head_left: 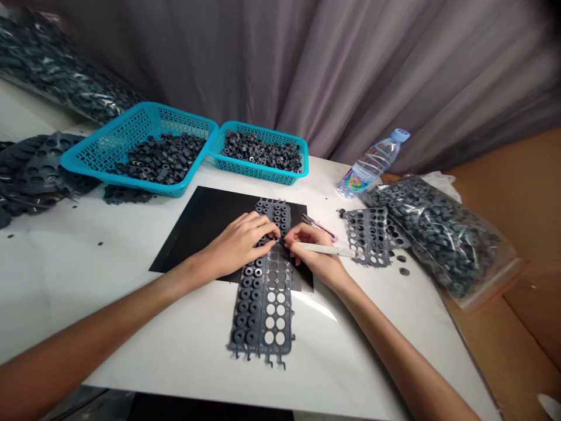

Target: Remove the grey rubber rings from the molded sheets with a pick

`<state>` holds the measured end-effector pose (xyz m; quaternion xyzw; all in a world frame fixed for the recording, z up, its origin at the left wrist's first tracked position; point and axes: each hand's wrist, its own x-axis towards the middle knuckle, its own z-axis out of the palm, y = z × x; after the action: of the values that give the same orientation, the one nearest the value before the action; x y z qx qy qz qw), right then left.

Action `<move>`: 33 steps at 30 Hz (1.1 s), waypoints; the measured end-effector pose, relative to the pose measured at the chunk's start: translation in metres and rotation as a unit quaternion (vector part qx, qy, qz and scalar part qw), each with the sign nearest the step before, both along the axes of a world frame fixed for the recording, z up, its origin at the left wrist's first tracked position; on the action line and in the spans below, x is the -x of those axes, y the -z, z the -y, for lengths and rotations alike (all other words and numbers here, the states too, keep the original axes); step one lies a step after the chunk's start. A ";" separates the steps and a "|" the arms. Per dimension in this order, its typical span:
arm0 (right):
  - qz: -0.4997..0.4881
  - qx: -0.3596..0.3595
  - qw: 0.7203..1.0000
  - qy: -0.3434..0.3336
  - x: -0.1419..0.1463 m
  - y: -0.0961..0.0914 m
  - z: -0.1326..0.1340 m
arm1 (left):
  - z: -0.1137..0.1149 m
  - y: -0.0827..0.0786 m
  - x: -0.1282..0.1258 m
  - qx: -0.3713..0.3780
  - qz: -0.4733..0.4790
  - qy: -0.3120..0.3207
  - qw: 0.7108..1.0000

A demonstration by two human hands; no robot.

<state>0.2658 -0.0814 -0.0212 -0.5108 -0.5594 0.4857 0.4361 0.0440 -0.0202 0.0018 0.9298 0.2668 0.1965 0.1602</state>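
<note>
Right hand (316,248) is closed around a white pen-like tool (324,249), while the left hand (245,238) rests on a dark perforated sheet (262,316); I cannot tell if its fingertips pinch something. This sheet lies lengthwise on the white table (184,351), its farther part over a black mat (188,231). Beyond, two blue baskets (258,171) contain small dark parts (169,158).

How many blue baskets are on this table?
2. The larger basket stands toward the back left of the table; the smaller basket is just right of it, in front of the curtain. Neither is hidden, though others could lie outside the view.
</note>
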 end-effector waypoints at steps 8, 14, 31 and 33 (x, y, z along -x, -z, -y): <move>0.025 0.002 1.000 -0.003 0.001 -0.005 0.001 | -0.001 0.002 -0.001 0.006 -0.007 -0.003 1.000; 0.049 -0.004 0.999 0.014 0.004 -0.007 0.003 | 0.001 0.004 -0.003 0.019 -0.019 -0.017 0.999; 0.003 0.032 0.999 0.026 0.009 -0.006 0.007 | 0.001 0.006 -0.008 -0.034 0.013 0.014 0.999; 0.008 0.035 0.999 0.027 0.009 -0.006 0.007 | 0.001 0.006 -0.007 -0.036 0.009 0.017 0.999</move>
<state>0.2565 -0.0886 -0.0155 -0.5443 -0.5314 0.4891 0.4268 0.0513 -0.0212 -0.0041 0.9377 0.2419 0.2114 0.1323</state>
